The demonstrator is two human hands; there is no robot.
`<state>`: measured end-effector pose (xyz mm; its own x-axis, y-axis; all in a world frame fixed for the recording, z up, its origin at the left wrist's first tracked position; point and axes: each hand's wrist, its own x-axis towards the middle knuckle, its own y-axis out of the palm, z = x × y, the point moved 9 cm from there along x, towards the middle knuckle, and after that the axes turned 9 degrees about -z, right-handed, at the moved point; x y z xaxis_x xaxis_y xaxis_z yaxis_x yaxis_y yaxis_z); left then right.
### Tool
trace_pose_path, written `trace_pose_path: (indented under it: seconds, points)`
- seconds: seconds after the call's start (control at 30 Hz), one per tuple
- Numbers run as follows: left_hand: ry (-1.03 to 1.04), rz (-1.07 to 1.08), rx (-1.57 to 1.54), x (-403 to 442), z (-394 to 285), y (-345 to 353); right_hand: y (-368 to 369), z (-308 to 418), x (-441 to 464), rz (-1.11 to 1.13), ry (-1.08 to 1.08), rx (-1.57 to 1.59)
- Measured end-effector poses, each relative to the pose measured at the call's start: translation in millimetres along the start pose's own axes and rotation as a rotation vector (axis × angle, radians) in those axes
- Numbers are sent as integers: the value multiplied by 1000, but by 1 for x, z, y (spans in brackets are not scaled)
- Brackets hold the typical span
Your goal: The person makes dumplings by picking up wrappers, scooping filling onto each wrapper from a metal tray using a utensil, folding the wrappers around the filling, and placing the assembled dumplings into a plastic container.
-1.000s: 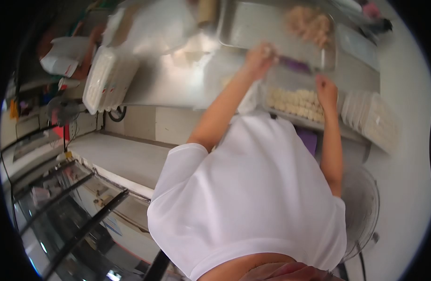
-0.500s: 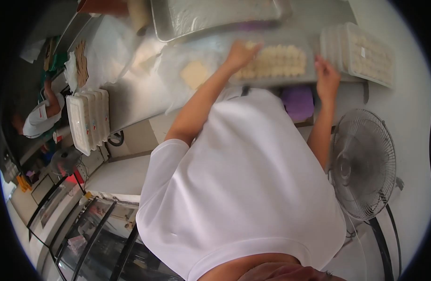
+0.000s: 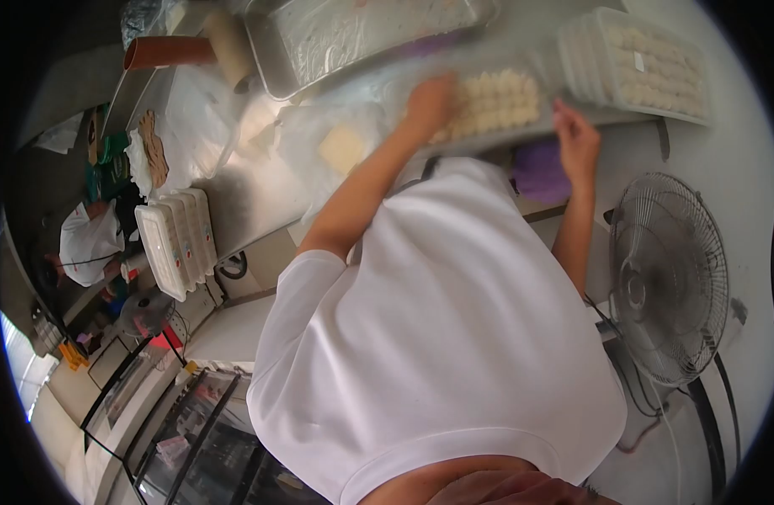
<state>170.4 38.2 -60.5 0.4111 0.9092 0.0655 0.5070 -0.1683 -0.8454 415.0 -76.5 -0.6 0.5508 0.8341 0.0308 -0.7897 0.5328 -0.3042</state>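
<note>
Pale, dumpling-like pieces point(image 3: 500, 103) lie in close rows in a shallow tray on the worktop. Over the left end of those rows is my left hand point(image 3: 430, 108), smeared by motion, so its fingers and anything in them are unclear. Just off the tray's right end, my right hand point(image 3: 579, 141) is raised with its fingers bent together. Whatever it may hold is too small to make out. Left of the rows, a flat stack of pale square sheets point(image 3: 342, 150), resembling wrappers, rests on clear plastic.
A metal tray point(image 3: 273, 82) with plastic film lies behind. Filled plastic boxes point(image 3: 656, 71) stand at the right, and more stacked boxes point(image 3: 164, 252) at the left. A purple item point(image 3: 541, 172) sits below the worktop edge. A fan point(image 3: 669, 278) is at my right; another person point(image 3: 90, 240) is at far left.
The whole view has shifted and turned slightly. My left hand has moved a little and become more blurred over the rows. My right hand keeps its bent-finger pose by the tray's end.
</note>
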Motion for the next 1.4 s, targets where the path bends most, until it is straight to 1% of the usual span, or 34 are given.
trace_pose_path:
  seconds: [0.13,0.2,0.23,0.3,0.33,0.4,0.43,0.47,0.5,0.53,0.57,0.63,0.67,0.73,0.77,0.83,0.87,1.0,1.07,1.1,1.13,1.17,1.2,1.23,1.27,1.3,1.33,1.37,1.4]
  points:
    - [17,43,63,4,-3,3,0,9,6,-6,-5,56]
    - [56,54,-34,2,-2,1,0,13,7,-3,-4,56]
    - [54,51,-34,2,1,5,1,13,8,2,-2,57]
    - [108,22,-3,1,1,4,6,10,10,32,-10,38]
    - [95,14,1,-1,3,1,11,9,11,52,-17,22]
    - [172,-115,46,-7,-4,-22,14,9,13,63,-5,38]
    - [150,-123,58,-14,-6,-42,16,9,13,62,13,52]
    - [100,-163,-14,-24,-6,-72,20,12,11,91,13,64]
    - [53,-204,-83,-34,2,-97,17,15,11,57,5,40]
    - [19,-260,-47,-48,22,-114,17,17,12,19,-4,15]
    - [-11,-314,-15,-66,45,-127,21,16,12,39,-5,25]
    - [-79,-368,58,-106,103,-135,24,14,13,38,-16,20]
    - [-89,-374,58,-120,116,-136,28,15,12,57,23,7]
    - [-343,-224,66,-141,147,-122,39,20,12,102,23,20]
    - [-356,-233,62,-146,150,-117,46,23,12,137,28,39]
    - [-299,-313,158,-148,137,-116,60,33,11,187,4,45]
    - [-306,-322,157,-148,137,-116,67,40,10,218,-15,57]
    - [-279,-286,140,-146,138,-110,88,58,7,275,-31,49]
    - [-269,-278,118,-146,148,-110,97,66,6,291,-83,99]
    - [-256,-291,47,-148,153,-113,100,67,6,290,-86,97]
    - [-243,-304,-25,-150,158,-116,103,69,7,294,-137,26]
    - [-239,-308,-28,-152,164,-119,105,74,7,297,-188,-45]
    - [-347,-396,-164,-155,178,-129,107,80,9,291,-197,-46]
    - [-450,-480,-305,-158,195,-137,110,91,10,288,-284,-212]
    - [-437,-484,-312,-160,204,-142,111,99,13,280,-367,-380]
    - [-608,-557,-637,-174,235,-138,108,102,22,266,-376,-385]
    - [-776,-616,-968,-184,258,-127,112,101,32,314,-415,-472]
    - [-762,-616,-978,-183,265,-132,118,101,41,362,-453,-560]
    - [-662,-678,-966,-180,266,-145,122,113,53,351,-462,-564]
